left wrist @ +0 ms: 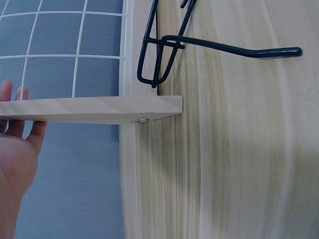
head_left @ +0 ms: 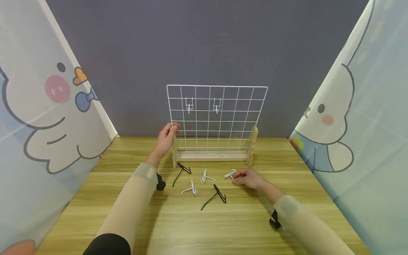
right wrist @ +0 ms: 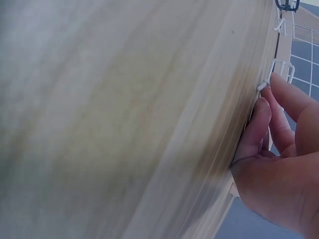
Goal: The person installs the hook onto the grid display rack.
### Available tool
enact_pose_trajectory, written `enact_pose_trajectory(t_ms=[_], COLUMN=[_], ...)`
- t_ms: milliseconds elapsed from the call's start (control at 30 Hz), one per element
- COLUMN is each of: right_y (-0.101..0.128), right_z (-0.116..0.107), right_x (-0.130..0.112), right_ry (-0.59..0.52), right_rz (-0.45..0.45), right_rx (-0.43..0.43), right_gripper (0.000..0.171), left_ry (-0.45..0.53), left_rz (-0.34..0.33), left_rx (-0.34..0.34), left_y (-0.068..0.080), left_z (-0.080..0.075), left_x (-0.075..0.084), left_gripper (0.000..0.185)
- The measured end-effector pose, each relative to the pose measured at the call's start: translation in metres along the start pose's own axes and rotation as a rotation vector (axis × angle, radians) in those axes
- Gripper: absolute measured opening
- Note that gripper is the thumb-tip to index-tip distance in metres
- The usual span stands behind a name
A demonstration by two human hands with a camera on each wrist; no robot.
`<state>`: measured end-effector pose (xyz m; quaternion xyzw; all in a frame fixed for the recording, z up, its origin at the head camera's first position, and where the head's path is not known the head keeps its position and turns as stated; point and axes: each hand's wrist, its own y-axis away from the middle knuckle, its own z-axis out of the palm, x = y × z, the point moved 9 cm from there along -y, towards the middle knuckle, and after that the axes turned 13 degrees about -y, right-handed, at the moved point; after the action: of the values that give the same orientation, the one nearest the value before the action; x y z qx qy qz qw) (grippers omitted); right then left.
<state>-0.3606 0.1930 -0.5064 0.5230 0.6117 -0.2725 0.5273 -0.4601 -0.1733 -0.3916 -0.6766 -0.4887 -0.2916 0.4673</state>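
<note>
**A:** Where is your left hand (head_left: pixel 166 136) right now?

**B:** You have it up at the left edge of the white wire grid panel (head_left: pixel 216 120), which stands upright in its pale wooden base (head_left: pixel 211 156) at the back of the wood-grain table (head_left: pixel 204 226). Your fingers curl round the panel's left border wire, just above the left wooden post (left wrist: pixel 89 108). The left wrist view shows only your palm and fingertips beside that post, so the grip itself reads from the head view.

**A:** And your right hand (head_left: pixel 250 178)?

**B:** You have it low on the table, in front of the base's right end. Your fingertips (right wrist: pixel 261 112) are bent and pinch a small white wire hook (head_left: pixel 230 174) that lies on the tabletop; the right wrist view shows the fingers closed on its end.

**A:** What lies between your hands?

**B:** Two more white wire hooks (head_left: pixel 205 177) (head_left: pixel 192 189) lie loose near the middle, with a black wire hook (head_left: pixel 182 170) to their left, close to the base, and another black wire hook (head_left: pixel 216 196) nearer you. All four are apart from one another.

**A:** Anything on the panel itself?

**B:** Two white hooks hang on its upper rows, one left (head_left: pixel 189 104) and one right (head_left: pixel 217 105), side by side.
</note>
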Motion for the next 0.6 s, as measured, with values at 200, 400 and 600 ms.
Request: enact_pose_trajectory(t_ms=[200,400,600], right_y=[-0.0028,-0.0042,-0.0036], right_z=[0.0005,-0.0019,-0.0037], right_x=[0.0025,0.0040,0.0022], right_ry=[0.010,0.002,-0.022], right_rz=[0.012,0.024,0.033], right_rx=[0.027,0.055,0.055], right_gripper=[0.020,0.016,0.017], left_ry=[0.014,0.000,0.008], left_rz=[-0.005,0.002,0.001], left_rx=[0.001,-0.005,-0.001], left_y=[0.0011,-0.0004,-0.0005], left_z=[-0.0006,0.0003,0.0004], left_x=[0.0001,-0.0016,0.0004], left_gripper=[0.042,0.041,0.045])
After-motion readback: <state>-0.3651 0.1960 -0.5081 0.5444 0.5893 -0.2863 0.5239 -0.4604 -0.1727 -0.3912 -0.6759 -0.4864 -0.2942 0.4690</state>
